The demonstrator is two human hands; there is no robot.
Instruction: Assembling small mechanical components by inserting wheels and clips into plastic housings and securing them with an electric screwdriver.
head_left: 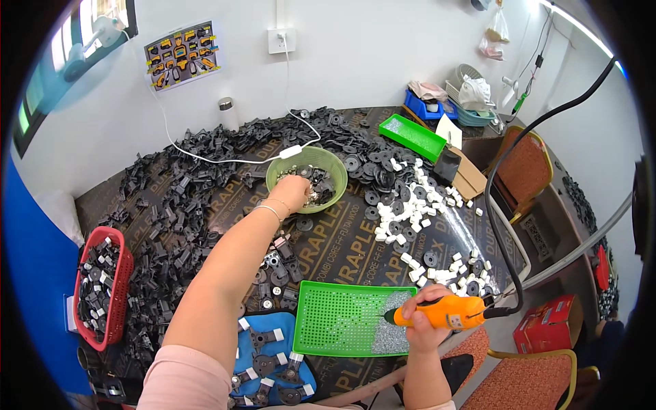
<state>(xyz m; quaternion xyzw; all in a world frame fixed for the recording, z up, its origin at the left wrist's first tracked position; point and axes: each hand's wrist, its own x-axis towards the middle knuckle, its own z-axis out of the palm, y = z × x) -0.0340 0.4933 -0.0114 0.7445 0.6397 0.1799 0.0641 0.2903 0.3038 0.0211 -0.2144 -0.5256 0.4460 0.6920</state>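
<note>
My left hand (292,193) reaches into a round green bowl (337,193) of dark plastic parts and small metal pieces. Its fingers are curled among them, and whatever they grip is hidden. In my right hand (425,326) is an orange electric screwdriver (451,312), its dark tip pointing left over a green perforated tray (328,320). Small silvery screws (391,335) are heaped at the tray's right end. Beside the tray, a blue cloth or mat (283,321) bears several black parts with white cylindrical pieces (262,364) attached.
Black plastic parts (171,236) cover the table's left and back. White cylinders (403,212) and black discs (352,162) are strewn at right. A red basket (121,294) stands left, another green tray (413,139) far right. The screwdriver's black cable (488,198) arches overhead; a white cord (225,160) crosses the back.
</note>
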